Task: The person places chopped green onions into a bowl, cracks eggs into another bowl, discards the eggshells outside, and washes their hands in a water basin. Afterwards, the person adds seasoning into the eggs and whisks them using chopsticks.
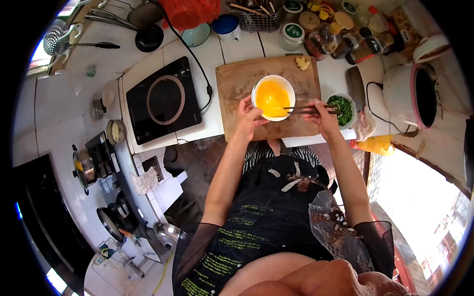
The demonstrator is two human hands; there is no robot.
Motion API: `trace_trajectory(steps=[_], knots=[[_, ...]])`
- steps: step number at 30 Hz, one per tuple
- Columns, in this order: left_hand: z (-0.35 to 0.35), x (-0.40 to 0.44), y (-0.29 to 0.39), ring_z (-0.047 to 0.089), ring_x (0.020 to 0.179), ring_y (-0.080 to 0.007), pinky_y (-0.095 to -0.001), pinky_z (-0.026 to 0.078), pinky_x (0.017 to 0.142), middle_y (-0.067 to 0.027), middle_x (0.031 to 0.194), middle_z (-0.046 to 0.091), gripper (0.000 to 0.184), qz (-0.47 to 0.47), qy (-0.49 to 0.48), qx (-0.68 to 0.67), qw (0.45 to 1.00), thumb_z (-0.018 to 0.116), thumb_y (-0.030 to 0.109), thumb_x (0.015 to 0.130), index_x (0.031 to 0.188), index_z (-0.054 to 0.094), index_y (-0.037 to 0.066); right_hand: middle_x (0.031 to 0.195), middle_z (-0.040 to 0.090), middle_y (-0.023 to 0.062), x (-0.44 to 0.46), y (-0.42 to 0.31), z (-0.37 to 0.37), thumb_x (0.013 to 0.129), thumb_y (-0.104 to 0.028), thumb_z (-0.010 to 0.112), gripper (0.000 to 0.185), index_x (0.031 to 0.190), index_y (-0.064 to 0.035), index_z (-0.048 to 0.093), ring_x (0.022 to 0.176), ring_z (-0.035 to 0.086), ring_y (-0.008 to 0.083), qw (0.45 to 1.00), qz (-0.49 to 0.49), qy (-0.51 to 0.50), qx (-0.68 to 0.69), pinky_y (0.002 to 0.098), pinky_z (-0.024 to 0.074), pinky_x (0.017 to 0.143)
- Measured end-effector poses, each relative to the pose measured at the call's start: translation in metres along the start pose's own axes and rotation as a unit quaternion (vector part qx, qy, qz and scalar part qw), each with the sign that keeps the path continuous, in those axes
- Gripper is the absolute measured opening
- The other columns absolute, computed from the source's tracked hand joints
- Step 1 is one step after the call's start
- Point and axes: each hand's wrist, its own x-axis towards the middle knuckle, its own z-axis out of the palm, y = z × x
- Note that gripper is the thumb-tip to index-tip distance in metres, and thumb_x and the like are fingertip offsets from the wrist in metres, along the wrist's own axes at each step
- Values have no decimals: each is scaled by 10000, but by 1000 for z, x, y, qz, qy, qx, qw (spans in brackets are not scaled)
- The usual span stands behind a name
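A white bowl (255, 93) of beaten yellow egg (272, 98) is over the wooden cutting board (232, 79). My left hand (248, 117) grips the bowl's lower left rim, fingers closed around its side. In my right hand (322, 117) is a pair of dark chopsticks (298, 109), whose tips reach into the egg. Just right of that hand sits a small bowl (352, 118) of chopped greens (340, 106). A piece of ginger (302, 63) lies at the board's upper right corner.
Left of the board is a black induction cooktop (165, 101) with a cable. Jars (292, 37) and sauce bottles (323, 42) line the back. A cleaver (354, 86) lies on the right, near a rice cooker (405, 93). A cloth (364, 126) rests at the counter's edge.
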Motion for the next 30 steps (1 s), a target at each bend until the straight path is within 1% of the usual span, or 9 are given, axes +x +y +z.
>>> trace_trajectory(steps=[3, 13, 15, 19, 21, 23, 26, 27, 30], knots=[[-2, -3, -3, 577, 1003, -229, -384, 580, 708, -126, 1163, 498, 599, -4, 6, 1, 1000, 603, 23, 747, 1281, 334, 54, 844, 641, 157, 8, 1, -5, 919, -272, 537, 313, 984, 32, 569, 667, 653, 210, 989, -85, 100, 71, 291, 564, 611], [-5, -2, -7, 581, 1002, -223, -392, 580, 716, -118, 1150, 506, 596, -5, 14, -3, 1000, 597, 23, 740, 1274, 336, 69, 858, 644, 152, 1, 0, 0, 932, -256, 516, 302, 998, 34, 568, 716, 659, 198, 1000, 4, -13, -24, 291, 566, 645], [-7, -4, -9, 582, 1001, -222, -390, 580, 715, -119, 1147, 509, 596, -5, 8, -10, 1000, 598, 28, 740, 1273, 336, 70, 852, 642, 157, 7, -1, -5, 930, -258, 521, 303, 996, 34, 570, 715, 659, 210, 988, -108, 74, 81, 296, 566, 645], [-5, -4, -5, 584, 997, -222, -383, 581, 709, -120, 1145, 513, 609, 1, 11, 2, 1000, 610, 44, 738, 1278, 331, 66, 848, 641, 158, -7, -1, 7, 933, -254, 516, 298, 972, 35, 575, 692, 653, 210, 1000, -13, -9, -16, 298, 564, 626], [-8, -5, -7, 584, 999, -225, -380, 582, 708, -121, 1150, 512, 615, -5, 6, -9, 1000, 615, 47, 736, 1280, 329, 64, 850, 641, 152, 3, -6, 1, 936, -271, 508, 317, 971, 37, 572, 678, 658, 215, 989, -97, 77, 81, 301, 569, 618], [-9, -5, -7, 584, 1001, -228, -377, 582, 707, -122, 1155, 510, 621, -8, -4, -16, 1000, 620, 50, 733, 1281, 328, 61, 855, 639, 151, 2, -4, -1, 940, -266, 499, 313, 982, 37, 569, 705, 661, 211, 997, -27, 49, -44, 301, 570, 637], [-5, -4, -8, 585, 1000, -232, -369, 584, 701, -128, 1164, 506, 626, 0, 12, 13, 1000, 627, 50, 737, 1286, 325, 55, 853, 637, 148, -1, -3, -2, 937, -267, 506, 309, 982, 32, 573, 712, 661, 210, 1000, -20, -24, -2, 303, 570, 646], [-6, -5, -8, 584, 1002, -232, -366, 584, 699, -132, 1167, 505, 627, -4, 10, 0, 1000, 628, 47, 737, 1286, 326, 53, 852, 638, 150, 2, -5, -5, 936, -266, 509, 301, 977, 24, 576, 707, 662, 216, 994, -78, 41, 70, 307, 571, 641], [-8, -6, -8, 583, 1004, -232, -363, 585, 695, -136, 1169, 503, 627, -6, 8, 4, 1000, 628, 45, 736, 1287, 327, 49, 869, 641, 159, 0, 2, -5, 934, -262, 513, 299, 989, 26, 575, 713, 661, 220, 999, -19, 19, -31, 315, 570, 640]])
